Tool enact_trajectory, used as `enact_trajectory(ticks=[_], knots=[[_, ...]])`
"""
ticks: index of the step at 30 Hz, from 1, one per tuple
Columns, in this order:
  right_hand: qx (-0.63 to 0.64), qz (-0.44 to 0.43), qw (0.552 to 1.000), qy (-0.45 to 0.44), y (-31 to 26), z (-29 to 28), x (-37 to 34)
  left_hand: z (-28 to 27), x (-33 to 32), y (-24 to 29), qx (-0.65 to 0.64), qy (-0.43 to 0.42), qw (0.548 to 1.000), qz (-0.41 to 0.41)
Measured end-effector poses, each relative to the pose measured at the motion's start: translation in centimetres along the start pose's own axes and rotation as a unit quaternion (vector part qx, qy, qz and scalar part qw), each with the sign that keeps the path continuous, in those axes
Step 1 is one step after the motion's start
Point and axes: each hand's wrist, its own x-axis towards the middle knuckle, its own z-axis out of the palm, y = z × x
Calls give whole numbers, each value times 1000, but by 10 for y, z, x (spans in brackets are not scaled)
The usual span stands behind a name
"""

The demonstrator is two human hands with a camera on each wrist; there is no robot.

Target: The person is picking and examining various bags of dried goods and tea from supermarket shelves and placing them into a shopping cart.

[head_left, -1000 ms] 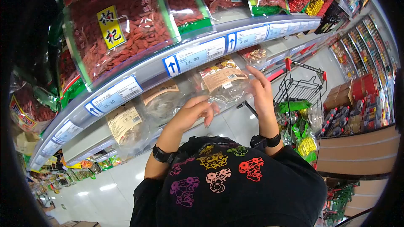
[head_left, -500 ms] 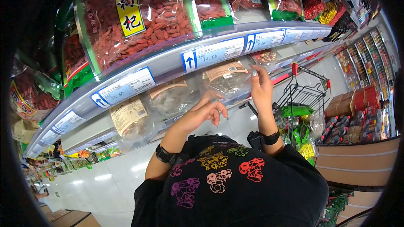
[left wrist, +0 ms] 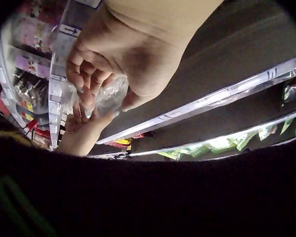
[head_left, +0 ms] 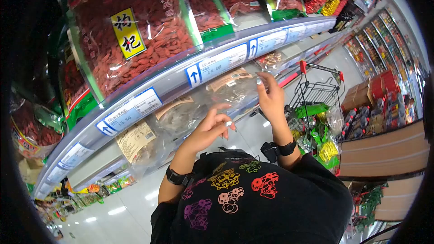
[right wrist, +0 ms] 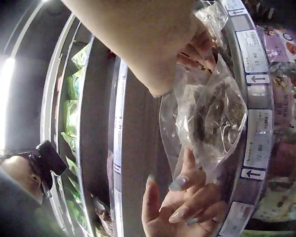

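A clear bag of dark dried food [head_left: 233,92] with a beige label lies on the lower shelf, between my two hands. My left hand [head_left: 205,131] hovers at its near left side, fingers spread and loosely bent. In the right wrist view, one left fingertip reaches the lower edge of the clear bag [right wrist: 217,118]. At the bag's right end is my right hand [head_left: 271,101], its fingers lightly bent by the plastic. The right forearm partly hides that hand in the right wrist view. Crinkled clear plastic [left wrist: 113,94] shows behind the left fingers in the left wrist view.
Similar labelled bags [head_left: 178,113] lie to the left on the same shelf. Above runs a price-tag rail [head_left: 174,88], with large bags of red goji berries [head_left: 158,58] over it. A loaded shopping cart [head_left: 316,108] stands on the right.
The left hand has drawn back slightly from the bag's left edge. The right hand's fingers, straighter half a second ago, now bend more. The bag stays on the shelf; the head view has shifted.
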Motion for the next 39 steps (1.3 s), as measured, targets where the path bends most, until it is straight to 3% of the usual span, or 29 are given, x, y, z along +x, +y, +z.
enact_trajectory(ticks=[5,11,15,17,19,21,23,25,27,29,31,32,33,34,35,37,38,39], knots=[[32,61,998,-9,-18,-9,-8,0,-3,3,3,-22,1000,16],[43,102,993,48,-15,-10,-33,-2,-10,-25,18,-47,999,1],[95,124,985,68,30,17,-61,-5,-13,-51,14,-30,996,-78],[104,129,983,83,69,41,-84,-14,-10,-92,22,-36,990,-134],[78,198,977,13,89,58,-119,-27,-8,-151,32,0,971,-237],[152,341,919,-125,121,87,-173,-37,-17,-216,39,30,952,-304],[258,508,788,-234,134,87,-224,-28,-25,-260,61,61,905,-416],[373,645,643,-178,157,91,-283,-50,-45,-339,20,38,860,-508],[425,721,543,-65,172,81,-325,-56,-62,-363,-69,18,816,-574],[467,747,473,19,203,57,-364,-51,-71,-364,-179,65,765,-615],[471,766,415,138,227,25,-386,-44,-67,-359,-169,161,741,-629],[471,771,382,195,237,8,-390,-67,-75,-389,-160,189,741,-624],[486,753,386,216,249,-10,-393,-81,-70,-417,-152,215,741,-617],[497,738,389,238,259,-29,-402,-79,-51,-400,-162,8,770,-617],[510,722,390,258,270,-43,-406,-67,-29,-391,-130,-67,801,-580],[522,692,392,309,290,-77,-413,-49,2,-407,135,-151,869,-451],[534,671,400,325,299,-92,-418,-41,24,-418,177,-147,864,-448],[547,648,407,339,308,-102,-422,34,42,-354,296,-221,905,-211]])
